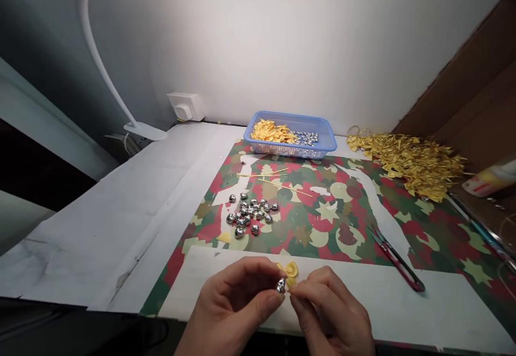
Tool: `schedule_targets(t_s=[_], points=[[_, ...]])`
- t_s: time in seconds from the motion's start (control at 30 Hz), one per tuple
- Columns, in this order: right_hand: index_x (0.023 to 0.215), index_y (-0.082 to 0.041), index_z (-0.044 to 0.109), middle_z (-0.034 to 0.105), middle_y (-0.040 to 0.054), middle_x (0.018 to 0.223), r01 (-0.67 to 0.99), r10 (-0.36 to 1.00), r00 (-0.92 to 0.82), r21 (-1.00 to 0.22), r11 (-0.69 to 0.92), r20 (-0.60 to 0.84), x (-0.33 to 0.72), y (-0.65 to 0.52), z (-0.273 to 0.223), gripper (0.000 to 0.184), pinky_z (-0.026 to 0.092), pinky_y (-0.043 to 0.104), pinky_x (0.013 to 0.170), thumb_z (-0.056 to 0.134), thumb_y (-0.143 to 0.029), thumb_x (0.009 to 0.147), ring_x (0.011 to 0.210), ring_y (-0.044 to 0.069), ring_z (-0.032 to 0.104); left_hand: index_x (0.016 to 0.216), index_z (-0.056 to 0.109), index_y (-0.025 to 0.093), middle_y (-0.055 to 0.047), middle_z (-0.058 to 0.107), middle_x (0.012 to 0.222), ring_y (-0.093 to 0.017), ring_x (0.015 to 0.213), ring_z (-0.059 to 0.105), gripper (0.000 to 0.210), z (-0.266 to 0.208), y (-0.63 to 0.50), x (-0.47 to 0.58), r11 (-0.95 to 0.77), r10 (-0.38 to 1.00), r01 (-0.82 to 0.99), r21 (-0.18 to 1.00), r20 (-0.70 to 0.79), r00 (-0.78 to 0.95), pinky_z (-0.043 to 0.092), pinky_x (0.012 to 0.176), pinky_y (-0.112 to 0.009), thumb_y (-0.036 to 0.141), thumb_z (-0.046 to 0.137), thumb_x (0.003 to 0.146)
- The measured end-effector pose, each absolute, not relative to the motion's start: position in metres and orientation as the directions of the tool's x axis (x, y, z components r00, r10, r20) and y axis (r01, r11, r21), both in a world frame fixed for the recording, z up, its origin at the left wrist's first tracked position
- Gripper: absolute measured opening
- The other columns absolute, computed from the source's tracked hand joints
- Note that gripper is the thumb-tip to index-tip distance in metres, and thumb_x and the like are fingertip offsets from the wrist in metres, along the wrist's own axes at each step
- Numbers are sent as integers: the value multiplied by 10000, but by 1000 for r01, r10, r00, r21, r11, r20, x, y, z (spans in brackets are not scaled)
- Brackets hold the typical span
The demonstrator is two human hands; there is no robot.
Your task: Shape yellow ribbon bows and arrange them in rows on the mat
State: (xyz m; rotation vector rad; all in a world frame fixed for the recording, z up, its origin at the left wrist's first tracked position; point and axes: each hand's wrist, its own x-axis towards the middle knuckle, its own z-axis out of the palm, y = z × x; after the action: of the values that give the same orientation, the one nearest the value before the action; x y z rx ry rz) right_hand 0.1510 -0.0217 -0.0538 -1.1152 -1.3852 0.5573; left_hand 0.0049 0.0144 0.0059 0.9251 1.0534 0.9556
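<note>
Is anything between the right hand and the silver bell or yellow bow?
Nothing visible is: the right hand pinches at the yellow bow, close beside the silver bell held by the left hand. The scissors lie apart, to the right.

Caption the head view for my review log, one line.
Left hand pinching a silver trinket, right hand at a yellow bow, with loose silver trinkets and a blue basket beyond.

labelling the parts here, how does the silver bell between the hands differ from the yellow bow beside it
The silver bell is mirror-bright; the yellow bow has a softer sheen. The bell is compact and rounded, whereas the bow spreads into loops. The bell looks smaller, the bow wider, though partly hidden. Both are held between the left hand and the right hand.
</note>
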Motion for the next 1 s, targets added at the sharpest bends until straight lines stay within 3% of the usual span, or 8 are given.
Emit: schedule_targets(t_s=[0.4,0.6,0.77,1.0], points=[[887,-237,671,542,5,705,323,854,160,-844,429,496,153,-21,-55,126,438,244,554,596,-136,894,619,141,550,862,765,290,48,776,821,-164,814,739,201,6,8,4,207,950,-55,977,-188,249,591,731,-153,114,736,769],[911,-254,681,708,-14,777,243,897,186,-903,354,402,154,-21,-47,148,503,200,643,606,-132,873,676,134,658,909,711,304,64,729,824,-155,826,717,240,-4,3,9,-38,986,169,985,9,168,579,763,-163,99,698,785],[969,-301,714,740,-36,789,229,916,236,-935,271,324,155,-23,-41,190,514,155,634,612,-168,879,660,121,697,934,630,286,51,728,905,-139,831,706,234,-15,2,9,-296,942,331,896,217,256,569,733,-158,74,637,834],[848,-257,715,714,-43,694,293,909,255,-922,252,329,157,-21,-44,87,502,152,563,634,-252,877,545,104,641,966,620,285,40,721,910,-147,795,703,265,-17,0,14,-375,919,346,860,297,260,561,709,-169,46,611,851]])
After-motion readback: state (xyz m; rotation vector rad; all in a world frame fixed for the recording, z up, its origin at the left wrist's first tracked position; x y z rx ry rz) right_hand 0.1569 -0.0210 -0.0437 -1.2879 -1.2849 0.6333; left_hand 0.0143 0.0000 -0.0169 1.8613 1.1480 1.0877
